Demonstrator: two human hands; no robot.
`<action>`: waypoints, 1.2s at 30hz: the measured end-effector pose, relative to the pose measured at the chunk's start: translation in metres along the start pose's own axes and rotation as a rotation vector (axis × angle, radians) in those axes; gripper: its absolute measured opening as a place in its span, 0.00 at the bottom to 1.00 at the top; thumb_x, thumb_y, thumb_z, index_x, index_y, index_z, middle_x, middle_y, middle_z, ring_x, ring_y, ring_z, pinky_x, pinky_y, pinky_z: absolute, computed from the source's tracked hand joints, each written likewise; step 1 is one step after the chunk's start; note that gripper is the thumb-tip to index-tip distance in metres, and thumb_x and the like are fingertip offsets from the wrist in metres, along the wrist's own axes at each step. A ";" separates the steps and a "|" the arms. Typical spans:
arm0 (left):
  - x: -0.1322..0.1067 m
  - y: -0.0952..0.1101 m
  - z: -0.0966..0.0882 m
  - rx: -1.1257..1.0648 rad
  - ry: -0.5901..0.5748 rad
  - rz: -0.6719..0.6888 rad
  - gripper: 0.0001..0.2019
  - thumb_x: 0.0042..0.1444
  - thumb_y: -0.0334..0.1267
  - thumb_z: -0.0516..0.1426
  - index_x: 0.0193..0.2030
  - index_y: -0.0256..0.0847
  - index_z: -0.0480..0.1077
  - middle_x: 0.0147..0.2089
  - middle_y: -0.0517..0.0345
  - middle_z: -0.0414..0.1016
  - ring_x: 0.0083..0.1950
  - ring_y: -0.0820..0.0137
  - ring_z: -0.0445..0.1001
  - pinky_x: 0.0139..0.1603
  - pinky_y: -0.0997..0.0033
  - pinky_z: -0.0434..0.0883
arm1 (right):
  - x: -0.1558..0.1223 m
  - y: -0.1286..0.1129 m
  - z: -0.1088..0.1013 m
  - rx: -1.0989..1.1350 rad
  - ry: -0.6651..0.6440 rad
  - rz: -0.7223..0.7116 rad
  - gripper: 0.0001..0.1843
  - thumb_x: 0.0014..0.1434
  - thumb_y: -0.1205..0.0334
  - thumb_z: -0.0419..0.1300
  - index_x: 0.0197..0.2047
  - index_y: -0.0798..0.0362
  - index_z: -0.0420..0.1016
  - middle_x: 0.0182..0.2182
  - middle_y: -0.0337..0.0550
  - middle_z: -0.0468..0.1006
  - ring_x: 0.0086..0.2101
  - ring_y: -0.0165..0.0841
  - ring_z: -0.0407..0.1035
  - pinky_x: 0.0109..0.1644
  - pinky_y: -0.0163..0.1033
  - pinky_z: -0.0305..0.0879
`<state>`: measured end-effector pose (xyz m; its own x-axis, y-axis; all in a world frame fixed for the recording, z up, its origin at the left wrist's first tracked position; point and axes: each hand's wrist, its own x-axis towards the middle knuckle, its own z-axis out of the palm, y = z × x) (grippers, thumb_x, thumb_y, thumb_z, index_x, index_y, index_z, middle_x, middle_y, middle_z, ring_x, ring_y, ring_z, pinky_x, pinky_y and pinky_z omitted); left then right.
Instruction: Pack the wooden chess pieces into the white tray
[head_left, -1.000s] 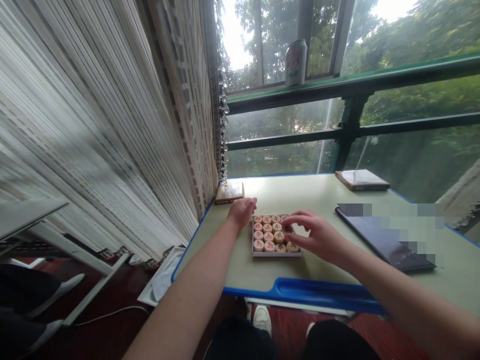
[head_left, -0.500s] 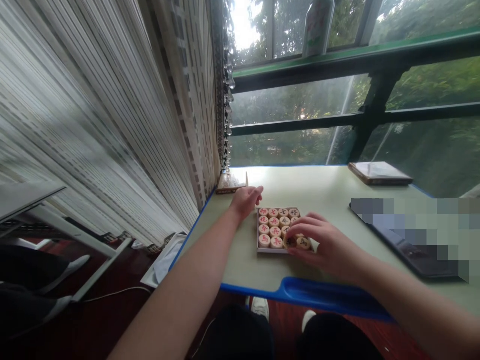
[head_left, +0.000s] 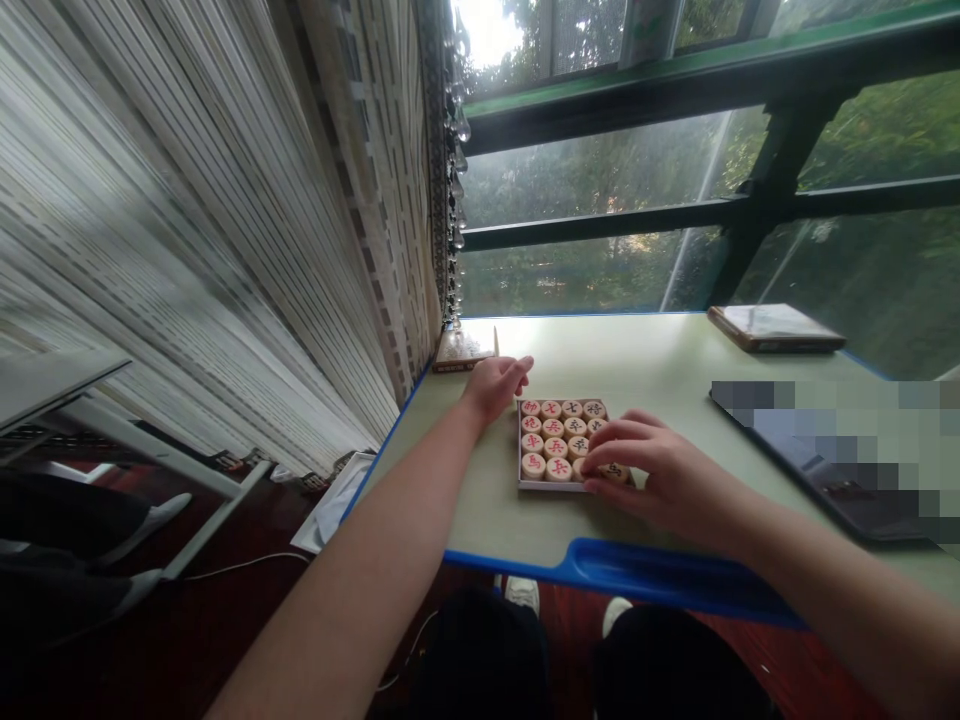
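A shallow cardboard box (head_left: 551,487) on the table holds rows of round wooden Chinese chess pieces (head_left: 553,447), marked with red characters on the left and black ones on the right. My right hand (head_left: 649,460) reaches over the box's near right part. Its fingertips are closed on a chess piece (head_left: 579,469) in the front row, which they partly hide along with others in the right column. By the box's far left corner rests my left hand (head_left: 499,387), fingers curled in and nothing visible in them.
At the table's (head_left: 637,360) far left lies a flat box (head_left: 461,352), and another flat box (head_left: 780,327) is at the far right. A dark tablet-like device (head_left: 810,480), partly pixelated, lies right. A blue tray edge (head_left: 675,580) runs along the front; a curtain (head_left: 360,250) hangs left.
The view has shifted slightly, so the table sits higher. The piece in my right fingers, tilted before, now sits lower in the front row. My left hand stays by the box corner.
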<state>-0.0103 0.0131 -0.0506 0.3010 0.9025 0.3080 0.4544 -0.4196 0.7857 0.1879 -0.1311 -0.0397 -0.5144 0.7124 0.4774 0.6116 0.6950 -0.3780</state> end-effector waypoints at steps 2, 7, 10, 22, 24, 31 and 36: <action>0.000 0.001 0.000 0.010 -0.005 -0.007 0.24 0.52 0.55 0.48 0.21 0.36 0.70 0.19 0.60 0.69 0.22 0.76 0.65 0.28 0.75 0.63 | 0.000 0.000 -0.002 -0.001 -0.003 0.004 0.08 0.56 0.59 0.57 0.35 0.48 0.77 0.34 0.45 0.76 0.36 0.35 0.65 0.42 0.43 0.64; 0.000 0.003 -0.001 0.026 -0.008 -0.009 0.24 0.52 0.55 0.48 0.22 0.36 0.69 0.18 0.60 0.69 0.22 0.76 0.66 0.29 0.75 0.63 | 0.002 0.005 -0.005 0.012 0.093 0.126 0.10 0.57 0.56 0.56 0.34 0.49 0.77 0.34 0.46 0.76 0.38 0.37 0.67 0.43 0.44 0.64; 0.000 0.002 0.000 0.036 -0.013 -0.007 0.24 0.52 0.56 0.48 0.22 0.36 0.70 0.18 0.60 0.69 0.22 0.76 0.66 0.28 0.75 0.63 | 0.005 0.011 -0.003 -0.032 0.198 0.210 0.10 0.57 0.57 0.55 0.33 0.49 0.77 0.34 0.46 0.75 0.38 0.38 0.67 0.43 0.44 0.64; 0.002 -0.001 0.002 0.097 -0.027 -0.001 0.26 0.53 0.58 0.47 0.22 0.36 0.70 0.18 0.60 0.69 0.22 0.76 0.66 0.28 0.75 0.62 | 0.017 0.017 0.006 0.012 0.154 0.271 0.07 0.52 0.59 0.59 0.31 0.48 0.79 0.35 0.45 0.72 0.40 0.38 0.66 0.45 0.44 0.63; 0.002 0.000 0.002 0.110 -0.029 0.003 0.27 0.53 0.58 0.46 0.21 0.36 0.70 0.18 0.59 0.69 0.22 0.75 0.66 0.28 0.75 0.62 | 0.017 0.018 0.007 0.010 0.127 0.266 0.07 0.52 0.59 0.59 0.31 0.48 0.79 0.35 0.45 0.72 0.40 0.38 0.65 0.45 0.45 0.63; 0.003 0.001 0.003 0.130 -0.031 -0.003 0.29 0.54 0.59 0.43 0.21 0.36 0.70 0.18 0.58 0.70 0.23 0.75 0.67 0.29 0.74 0.63 | 0.017 0.022 0.009 0.016 0.078 0.215 0.08 0.53 0.61 0.58 0.30 0.47 0.79 0.34 0.44 0.72 0.39 0.37 0.65 0.46 0.45 0.63; 0.003 0.001 0.002 0.131 -0.038 -0.006 0.30 0.54 0.60 0.43 0.22 0.36 0.70 0.19 0.58 0.71 0.23 0.74 0.68 0.29 0.74 0.63 | 0.018 0.021 0.009 0.027 0.065 0.219 0.09 0.52 0.64 0.57 0.30 0.47 0.79 0.33 0.44 0.73 0.39 0.37 0.66 0.46 0.44 0.63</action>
<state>-0.0068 0.0152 -0.0501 0.3278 0.9021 0.2808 0.5616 -0.4251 0.7098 0.1865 -0.1026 -0.0460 -0.3310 0.8393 0.4312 0.6880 0.5274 -0.4985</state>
